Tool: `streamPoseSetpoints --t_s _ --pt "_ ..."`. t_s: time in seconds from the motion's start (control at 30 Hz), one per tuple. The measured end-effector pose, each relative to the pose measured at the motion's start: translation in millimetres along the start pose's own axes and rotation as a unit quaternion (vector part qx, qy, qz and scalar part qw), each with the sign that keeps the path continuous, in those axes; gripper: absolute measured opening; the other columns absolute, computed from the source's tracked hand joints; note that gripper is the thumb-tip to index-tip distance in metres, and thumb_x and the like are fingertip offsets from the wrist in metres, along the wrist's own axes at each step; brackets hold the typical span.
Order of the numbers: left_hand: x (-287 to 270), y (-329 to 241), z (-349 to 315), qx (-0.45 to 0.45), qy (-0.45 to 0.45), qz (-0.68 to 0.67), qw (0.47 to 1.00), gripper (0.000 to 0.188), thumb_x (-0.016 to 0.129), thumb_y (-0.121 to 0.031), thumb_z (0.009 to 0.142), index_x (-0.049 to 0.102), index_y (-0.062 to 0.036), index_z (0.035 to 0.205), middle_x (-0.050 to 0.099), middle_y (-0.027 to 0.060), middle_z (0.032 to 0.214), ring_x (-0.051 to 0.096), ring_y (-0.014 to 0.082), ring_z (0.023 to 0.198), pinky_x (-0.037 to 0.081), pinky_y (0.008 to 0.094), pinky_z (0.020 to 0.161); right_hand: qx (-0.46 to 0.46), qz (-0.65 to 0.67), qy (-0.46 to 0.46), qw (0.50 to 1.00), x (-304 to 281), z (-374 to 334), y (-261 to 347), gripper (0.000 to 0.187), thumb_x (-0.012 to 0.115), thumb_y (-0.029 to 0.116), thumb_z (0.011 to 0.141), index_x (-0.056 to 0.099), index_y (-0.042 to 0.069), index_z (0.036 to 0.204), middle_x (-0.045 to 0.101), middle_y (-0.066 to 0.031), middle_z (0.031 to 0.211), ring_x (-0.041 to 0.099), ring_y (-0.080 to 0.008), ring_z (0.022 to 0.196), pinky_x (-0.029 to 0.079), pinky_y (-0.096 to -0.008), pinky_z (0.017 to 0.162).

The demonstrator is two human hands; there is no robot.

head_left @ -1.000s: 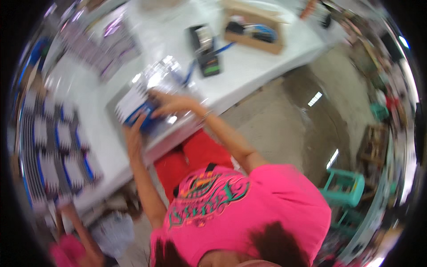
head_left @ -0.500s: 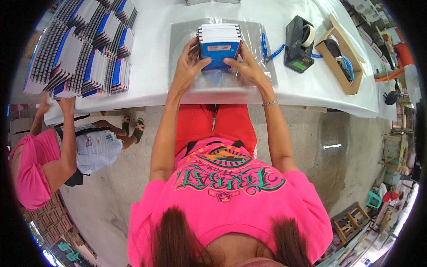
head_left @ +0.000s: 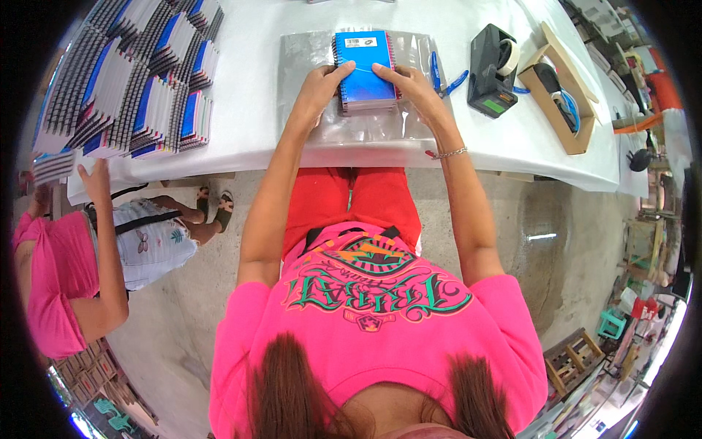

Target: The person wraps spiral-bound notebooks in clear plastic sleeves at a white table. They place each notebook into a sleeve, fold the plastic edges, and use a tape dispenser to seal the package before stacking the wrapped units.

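A stack of spiral-bound notebooks (head_left: 367, 79) with a blue cover on top lies between my hands. My left hand (head_left: 320, 89) grips its left side, thumb on the blue cover. On the right side my right hand (head_left: 418, 89) grips it too, thumb also on the cover and the other fingers mostly hidden behind the edge. Under the stack, clear plastic sheets (head_left: 298, 88) are spread on the white-covered table (head_left: 248, 110). Just right of the plastic lie blue-handled cutters (head_left: 443, 79).
A black tape dispenser (head_left: 488, 73) and an open cardboard box (head_left: 581, 139) with items inside stand to the right. Many stacked spiral notebooks (head_left: 139, 80) fill the table's left end. A co-worker in pink (head_left: 58, 256) stands there, holding notebooks.
The notebook stack has tipped from standing with its page edges up to lying with its blue cover facing up. At left, the co-worker has lifted some notebooks off the table edge.
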State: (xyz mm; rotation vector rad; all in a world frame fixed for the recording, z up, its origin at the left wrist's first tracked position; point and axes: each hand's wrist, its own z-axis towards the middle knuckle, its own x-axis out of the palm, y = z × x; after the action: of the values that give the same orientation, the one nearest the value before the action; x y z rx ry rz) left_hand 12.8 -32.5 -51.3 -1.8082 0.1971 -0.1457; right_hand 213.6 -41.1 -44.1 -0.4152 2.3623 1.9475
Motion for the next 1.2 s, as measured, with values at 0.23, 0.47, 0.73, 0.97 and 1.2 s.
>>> streamPoseSetpoints --t_s 0.23,0.47,0.73,0.97,1.2 --pt "-1.7 9.0 5.4 0.026 -0.013 0.057 0.998 0.067 0.061 -0.049 0.089 0.061 0.0126 0.115 0.064 0.0215 0.113 0.061 0.0249 0.104 0.044 0.034 0.094 -0.01 -0.012 0.003 1.0 5.9 -3.5 -2.8 0.07 0.061 0.053 0.088 0.062 -0.012 0.113 0.067 -0.0179 0.101 0.063 -0.0201 0.093 0.047 -0.0293 0.086" --pt "1.5 6.7 1.2 0.099 -0.106 0.263 0.954 0.064 0.055 -0.055 0.087 0.072 0.0055 0.099 0.064 0.032 0.1 0.05 0.0382 0.11 0.039 0.0418 0.1 -0.004 -0.121 -0.024 0.992 5.1 9.9 -19.9 0.07 0.057 0.054 0.091 0.064 -0.014 0.108 0.067 -0.02 0.1 0.062 -0.0192 0.092 0.048 -0.0291 0.083" --pt "-13.9 12.3 -17.6 0.097 -0.247 0.35 0.898 0.069 0.049 -0.054 0.092 0.061 0.0095 0.118 0.048 0.0292 0.127 0.044 0.0402 0.12 0.035 0.0495 0.103 -0.107 -0.308 -0.311 0.892 -9.8 -13.6 -32.1 0.053 0.061 0.042 0.089 0.064 -0.004 0.115 0.06 -0.0255 0.102 0.054 -0.035 0.1 0.041 -0.0498 0.084" --pt "-13.3 66.6 -18.5 0.145 -0.36 0.603 0.697 0.054 0.051 -0.043 0.094 0.058 -0.0021 0.128 0.04 0.0251 0.14 0.035 0.0398 0.132 0.023 0.0582 0.108 -0.127 -0.493 -0.354 0.784 4.9 -34.4 -41.3 0.022 0.07 0.017 0.082 0.071 0.007 0.101 0.055 -0.0153 0.111 0.048 -0.0299 0.104 0.033 -0.0459 0.091" --pt "-4.7 36.3 -29.6 0.174 -0.317 0.482 0.798 0.049 0.066 -0.021 0.086 0.054 -0.0076 0.131 0.048 0.019 0.133 0.045 0.0367 0.124 0.032 0.057 0.101 -0.117 -0.428 -0.323 0.836 -8.0 -27.1 -37.9 0.018 0.069 0.015 0.082 0.071 0.008 0.098 0.059 -0.016 0.105 0.052 -0.0337 0.102 0.04 -0.0456 0.088"
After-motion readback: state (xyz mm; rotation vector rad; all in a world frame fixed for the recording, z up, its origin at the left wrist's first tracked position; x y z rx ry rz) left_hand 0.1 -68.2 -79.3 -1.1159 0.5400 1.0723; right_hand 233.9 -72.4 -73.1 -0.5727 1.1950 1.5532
